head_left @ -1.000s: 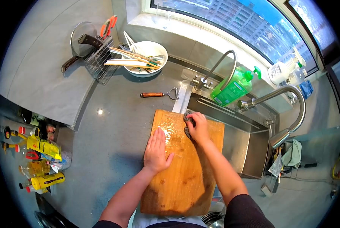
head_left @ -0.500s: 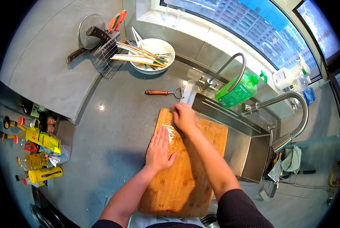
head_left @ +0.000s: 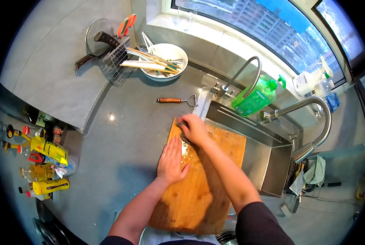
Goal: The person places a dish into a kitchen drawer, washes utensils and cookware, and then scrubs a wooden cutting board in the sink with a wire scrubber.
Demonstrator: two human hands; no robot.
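A wet wooden cutting board (head_left: 182, 204) lies on the counter and reaches over the sink's edge. My left hand (head_left: 172, 161) rests flat along its left side, fingers stretched out and holding nothing. Near the far left corner, my right hand (head_left: 194, 130) is closed and pressed down on the board. A small dark grey pad (head_left: 183, 123) shows under its fingers, mostly hidden by them. Wet shine covers the wood between both hands. Just beyond the board lies a peeler (head_left: 176, 100) with a wooden handle.
A steel sink (head_left: 272, 171) with a curved faucet (head_left: 323, 122) is on the right, beside a green soap bottle (head_left: 254, 100). At the back stand a white bowl (head_left: 178, 51) of chopsticks and a wire rack (head_left: 115, 63) with knives. Several bottles (head_left: 50, 186) line the left.
My right hand has slid slightly left along the board's far end, and more of the dark pad shows under it. My left hand stays flat in place.
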